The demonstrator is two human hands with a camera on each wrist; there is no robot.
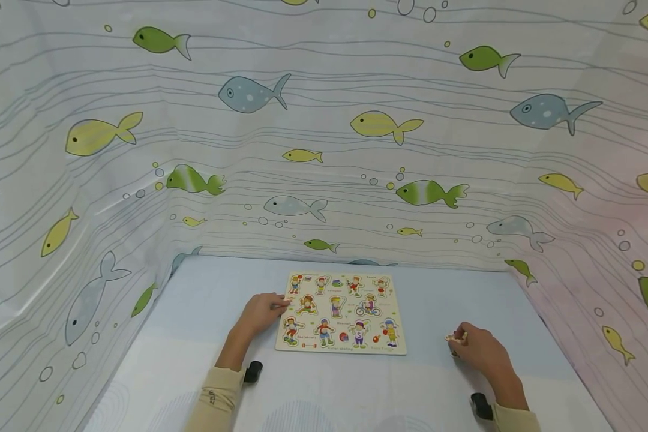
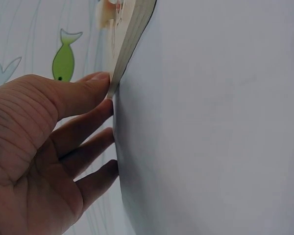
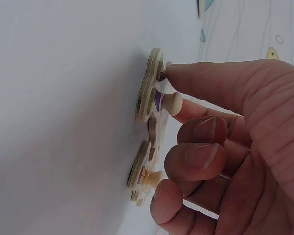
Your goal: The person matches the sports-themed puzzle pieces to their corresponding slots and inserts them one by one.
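A pale wooden peg puzzle board (image 1: 378, 324) with sporty cartoon figures lies on the table. My left hand (image 1: 263, 312) is at its left edge; the left wrist view shows the thumb laid along the board's edge (image 2: 132, 44) and the other fingers fairly straight, tips at the table surface. Right of the board, my right hand (image 1: 480, 348) is low over a few small puzzle pieces (image 1: 456, 339). Its thumb and index finger pinch a knobbed puzzle piece (image 3: 149, 88), seen edge-on. Another knobbed piece (image 3: 139, 171) is below it in the right wrist view, a curled fingertip by its knob.
The white table (image 1: 324, 396) is bordered at the back and sides by a fish-print curtain (image 1: 335, 174). Each wrist carries a black device, the left one (image 1: 253, 372) and the right one (image 1: 482, 406), by tan sleeves.
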